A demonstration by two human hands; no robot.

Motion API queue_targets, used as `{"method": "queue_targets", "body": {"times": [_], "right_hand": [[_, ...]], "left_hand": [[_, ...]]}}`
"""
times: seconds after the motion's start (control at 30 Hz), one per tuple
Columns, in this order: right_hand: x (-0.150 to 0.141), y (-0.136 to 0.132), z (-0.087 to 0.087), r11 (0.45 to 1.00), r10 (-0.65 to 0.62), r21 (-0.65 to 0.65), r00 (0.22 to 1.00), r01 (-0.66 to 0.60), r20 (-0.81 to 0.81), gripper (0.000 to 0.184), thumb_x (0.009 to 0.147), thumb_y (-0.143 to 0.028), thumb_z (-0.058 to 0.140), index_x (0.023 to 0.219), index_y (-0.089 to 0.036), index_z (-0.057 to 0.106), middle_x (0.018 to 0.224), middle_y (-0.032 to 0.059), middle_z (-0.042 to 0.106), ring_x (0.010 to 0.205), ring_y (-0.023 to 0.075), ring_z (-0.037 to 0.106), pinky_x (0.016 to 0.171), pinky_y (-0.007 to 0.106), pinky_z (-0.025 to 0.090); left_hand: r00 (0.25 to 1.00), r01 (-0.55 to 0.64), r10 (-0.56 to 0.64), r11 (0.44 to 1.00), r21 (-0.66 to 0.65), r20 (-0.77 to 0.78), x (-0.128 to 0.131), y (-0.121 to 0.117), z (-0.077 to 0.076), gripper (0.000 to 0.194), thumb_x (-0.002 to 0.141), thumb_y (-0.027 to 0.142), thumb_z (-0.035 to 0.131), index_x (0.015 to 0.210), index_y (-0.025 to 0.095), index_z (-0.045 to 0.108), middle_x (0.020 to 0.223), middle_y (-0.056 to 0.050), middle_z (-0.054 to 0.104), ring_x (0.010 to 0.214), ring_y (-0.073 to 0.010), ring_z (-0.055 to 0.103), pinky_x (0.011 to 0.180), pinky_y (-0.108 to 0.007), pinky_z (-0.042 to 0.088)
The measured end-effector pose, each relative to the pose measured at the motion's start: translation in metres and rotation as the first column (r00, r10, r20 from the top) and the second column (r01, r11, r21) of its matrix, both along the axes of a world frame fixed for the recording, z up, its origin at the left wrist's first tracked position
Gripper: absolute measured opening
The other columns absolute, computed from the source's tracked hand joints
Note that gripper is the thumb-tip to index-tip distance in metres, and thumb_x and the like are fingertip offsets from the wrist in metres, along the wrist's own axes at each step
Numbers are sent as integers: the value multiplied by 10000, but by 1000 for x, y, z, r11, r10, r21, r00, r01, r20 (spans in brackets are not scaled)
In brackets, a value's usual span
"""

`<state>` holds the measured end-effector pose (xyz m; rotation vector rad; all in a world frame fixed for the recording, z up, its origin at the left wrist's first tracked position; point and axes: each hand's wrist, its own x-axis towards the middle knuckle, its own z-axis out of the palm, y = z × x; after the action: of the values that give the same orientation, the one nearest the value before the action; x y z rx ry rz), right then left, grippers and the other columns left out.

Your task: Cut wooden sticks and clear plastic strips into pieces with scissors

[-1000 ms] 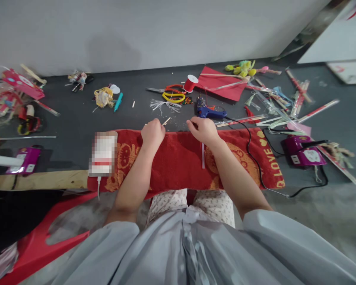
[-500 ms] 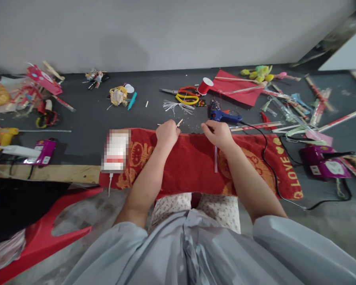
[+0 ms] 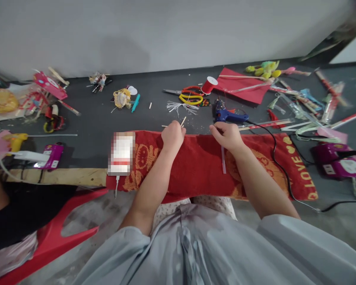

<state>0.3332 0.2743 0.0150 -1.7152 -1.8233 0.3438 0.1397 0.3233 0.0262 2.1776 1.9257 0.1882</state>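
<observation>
Sticks (image 3: 183,121) poke from the curled left hand (image 3: 172,137), grip hidden; whether the right hand (image 3: 228,135) pinches anything, I cannot tell.

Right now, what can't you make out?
How the left hand meets the pale stick: head view, hidden by its knuckles.
Whether the right hand holds the clear strip: head view, hidden by the hand.
Face of the cabled device: head view, pixelated.
End of the right purple box: head view, cut by right edge.
</observation>
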Motion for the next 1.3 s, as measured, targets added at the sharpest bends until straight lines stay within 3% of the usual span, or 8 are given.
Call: {"method": "queue_targets", "body": {"times": [0.3, 0.57, 0.83, 1.1, 1.3], "right_hand": [[0, 1, 1, 1000, 10, -11, 999, -10, 43, 347, 860, -424, 386, 579, -226, 336, 520, -14, 373, 508, 121, 314, 542, 291, 222], [0, 1, 6, 1000, 14, -22, 992, -11, 125, 345, 885, -434, 363, 611, -225, 381, 539, -4, 401, 517, 132, 325, 550, 287, 212], [-1, 1, 8, 995, 65, -84, 972, -47, 224, 346, 937, -338, 309, 790, -202, 592, 709, 75, 656, 642, 195, 576, 592, 288, 280], [0, 1, 14, 985, 113, -156, 958, -73, 264, 318, 908, -196, 338, 1016, -194, 637, 908, 97, 727, 808, 244, 654, 646, 301, 354], [10, 0, 21, 977, 3, -206, 961, 56, 275, 309, 899, -175, 364, 1039, -203, 638, 964, 124, 722, 855, 261, 651, 695, 317, 402]], "left_hand": [[1000, -14, 14, 1000, 18, -25, 1, 1, 0, 219, 907, 262, 447, 1001, 128, 592, 954, -135, 711, 935, -283, 690, 763, -355, 506], [996, 9, -2, 997, 74, -89, 5, -2, 5, 261, 936, 284, 392, 1089, 139, 545, 975, -129, 709, 919, -233, 686, 758, -306, 480], [998, 61, -55, 986, 155, -42, 6, -2, 1, 204, 922, 303, 425, 1001, 182, 568, 895, -93, 714, 848, -236, 685, 681, -304, 435], [992, 107, -118, 969, 223, 36, 2, 1, -4, 208, 947, 345, 438, 984, 189, 571, 843, -58, 702, 793, -210, 666, 621, -291, 359], [987, 112, -137, 962, 247, 86, 2, 1, -4, 126, 915, 265, 483, 980, 193, 564, 795, -31, 674, 767, -183, 640, 621, -281, 343]]}}
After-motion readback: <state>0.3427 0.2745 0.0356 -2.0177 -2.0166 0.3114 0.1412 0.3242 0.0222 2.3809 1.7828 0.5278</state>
